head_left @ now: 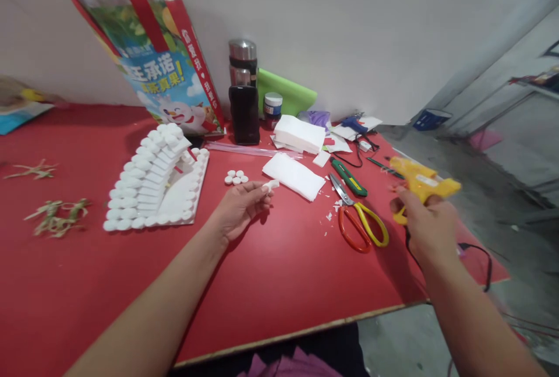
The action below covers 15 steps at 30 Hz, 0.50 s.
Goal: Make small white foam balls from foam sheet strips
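Note:
Between thumb and fingers, my left hand (244, 205) pinches a small white piece (271, 185) above the red table. A yellow glue gun (423, 180) is gripped in my right hand (425, 225) over the table's right edge, its nozzle pointing left. Just beyond my left hand lies a cluster of several small white discs (236, 178). Farther left stands a white model (152, 185) with a curved stair and rows of round white pieces. A folded white sheet (293, 176) rests right of my left hand. Scissors (358, 214) with red and yellow handles lie between my hands.
A green-handled cutter (348, 177) lies by the scissors, near white scraps. Behind are a black phone (244, 115), a steel flask (243, 53), a jar (273, 108), white paper (300, 133) and a printed bag (170, 74). Straw figures (59, 217) lie left. The table's front edge (288, 336) is close.

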Each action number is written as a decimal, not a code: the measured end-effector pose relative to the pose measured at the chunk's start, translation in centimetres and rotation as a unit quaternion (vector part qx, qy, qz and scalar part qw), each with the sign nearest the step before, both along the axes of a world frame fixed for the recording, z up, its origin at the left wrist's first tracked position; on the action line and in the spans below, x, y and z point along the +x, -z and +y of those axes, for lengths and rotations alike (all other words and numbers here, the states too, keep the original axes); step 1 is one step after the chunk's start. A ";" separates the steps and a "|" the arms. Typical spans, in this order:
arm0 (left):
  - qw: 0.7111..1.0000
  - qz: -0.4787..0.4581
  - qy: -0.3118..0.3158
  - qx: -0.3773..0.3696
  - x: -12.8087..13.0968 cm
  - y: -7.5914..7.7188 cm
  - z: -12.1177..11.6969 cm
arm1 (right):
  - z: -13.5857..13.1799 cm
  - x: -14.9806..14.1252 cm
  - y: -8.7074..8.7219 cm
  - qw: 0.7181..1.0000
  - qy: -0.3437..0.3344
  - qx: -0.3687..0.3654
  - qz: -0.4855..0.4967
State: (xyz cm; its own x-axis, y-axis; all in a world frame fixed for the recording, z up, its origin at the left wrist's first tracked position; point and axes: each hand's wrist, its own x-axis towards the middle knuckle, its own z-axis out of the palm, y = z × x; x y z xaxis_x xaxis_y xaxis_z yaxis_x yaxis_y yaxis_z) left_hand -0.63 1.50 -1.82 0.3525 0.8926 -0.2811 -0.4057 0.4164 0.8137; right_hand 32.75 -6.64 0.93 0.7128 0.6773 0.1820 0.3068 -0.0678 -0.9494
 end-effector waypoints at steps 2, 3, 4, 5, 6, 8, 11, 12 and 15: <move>1.000 0.001 -0.019 0.005 0.0 -0.1 0.0 | 0.2 -3.3 -2.6 0.987 -0.111 0.072 0.087; 0.999 0.000 -0.032 0.007 0.1 -0.1 0.1 | 0.5 -5.0 -3.6 0.972 -0.184 0.068 0.133; 0.999 -0.002 -0.043 0.008 0.1 -0.2 0.1 | 1.0 -6.6 -4.4 0.952 -0.248 0.055 0.172; 0.999 -0.005 -0.052 0.010 0.0 -0.2 0.2 | 1.5 -8.1 -4.9 0.937 -0.285 0.058 0.194; 0.998 -0.009 -0.059 0.013 0.0 -0.3 0.3 | 2.1 -9.3 -4.9 0.922 -0.325 0.048 0.203; 0.997 -0.016 -0.074 0.025 -0.1 -0.3 0.4 | 3.2 -11.2 -4.1 0.897 -0.393 0.030 0.201; 0.993 -0.011 -0.105 0.055 -0.2 0.0 0.5 | 4.2 -12.3 -1.6 0.866 -0.465 0.018 0.183; 0.991 -0.004 -0.118 0.069 -0.3 0.2 0.6 | 4.3 -12.3 -0.8 0.861 -0.474 0.021 0.183; 0.982 0.045 -0.135 0.122 -0.4 0.6 0.5 | 4.2 -11.7 1.1 0.854 -0.480 0.014 0.199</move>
